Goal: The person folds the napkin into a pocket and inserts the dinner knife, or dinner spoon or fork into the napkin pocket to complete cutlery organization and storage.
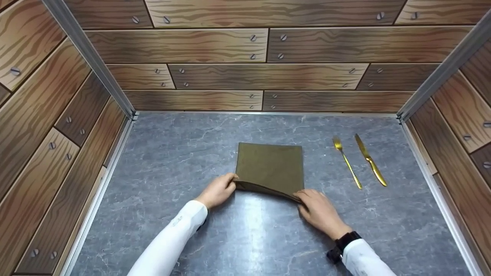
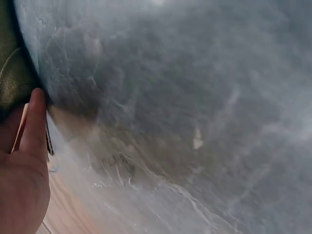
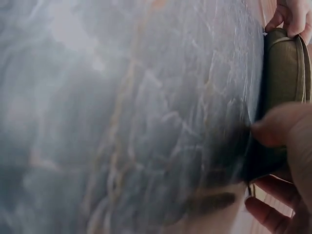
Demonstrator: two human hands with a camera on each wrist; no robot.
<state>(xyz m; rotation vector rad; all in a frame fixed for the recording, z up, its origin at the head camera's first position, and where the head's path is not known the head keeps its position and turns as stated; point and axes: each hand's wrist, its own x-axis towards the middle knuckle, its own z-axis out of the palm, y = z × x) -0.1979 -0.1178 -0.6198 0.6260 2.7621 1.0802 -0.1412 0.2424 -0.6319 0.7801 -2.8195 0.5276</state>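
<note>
A folded olive-brown cloth napkin (image 1: 270, 166) lies in the middle of the grey table in the head view. Its near edge is lifted and bends up between the two hands. My left hand (image 1: 218, 191) pinches the near left corner, thumb and fingers on either side of the cloth. At the near right corner, my right hand (image 1: 321, 211) grips the same edge. In the right wrist view the napkin (image 3: 282, 73) shows a rounded fold and layered edges. Only a small part of the napkin (image 2: 14, 78) appears in the left wrist view.
To the right of the napkin lie a gold fork (image 1: 347, 163) and a gold knife (image 1: 370, 160), side by side and slightly slanted. Wood-patterned walls (image 1: 215, 76) enclose the marbled grey tabletop (image 1: 172, 153) at the back and both sides, with metal rails (image 1: 90, 57) at the corners.
</note>
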